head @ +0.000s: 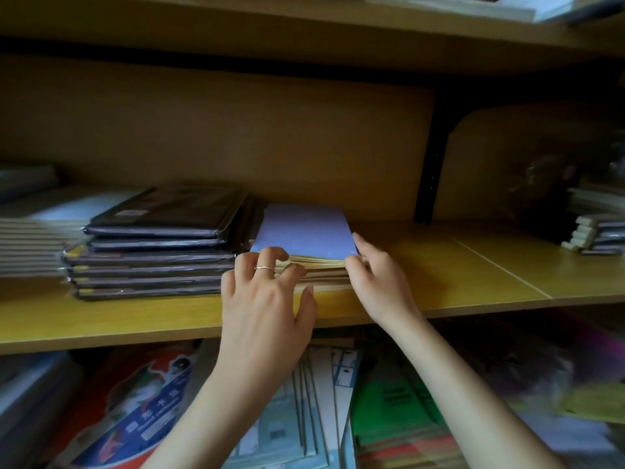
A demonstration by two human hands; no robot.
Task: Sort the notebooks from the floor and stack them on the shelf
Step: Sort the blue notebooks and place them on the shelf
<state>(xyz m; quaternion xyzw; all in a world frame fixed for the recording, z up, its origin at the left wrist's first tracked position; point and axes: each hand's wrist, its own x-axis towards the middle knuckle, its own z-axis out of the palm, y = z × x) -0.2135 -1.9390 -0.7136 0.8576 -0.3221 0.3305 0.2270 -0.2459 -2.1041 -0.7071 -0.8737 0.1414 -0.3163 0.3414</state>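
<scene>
Wooden shelf (439, 265), mid-frame: the notebook stack (304, 231) lies at centre, beside the dark wrapped stack (159, 245). Left hand (267, 299) hooks bent fingers over its front edge; right hand (378, 275) grasps its right corner. Risk: an uneven push may skew the loose covers.

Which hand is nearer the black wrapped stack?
Left. The left hand grips the front edge of the purple-topped pile, beside the black wrapped stack; the right hand holds the pile's right corner.

A stack of dark plastic-wrapped packs (152, 245) lies at the left, a small pale-ended stack (598, 236) far right. Lower and nearer, a green packet (399, 401) sits right of a red-and-blue printed pack (135, 418).
</scene>
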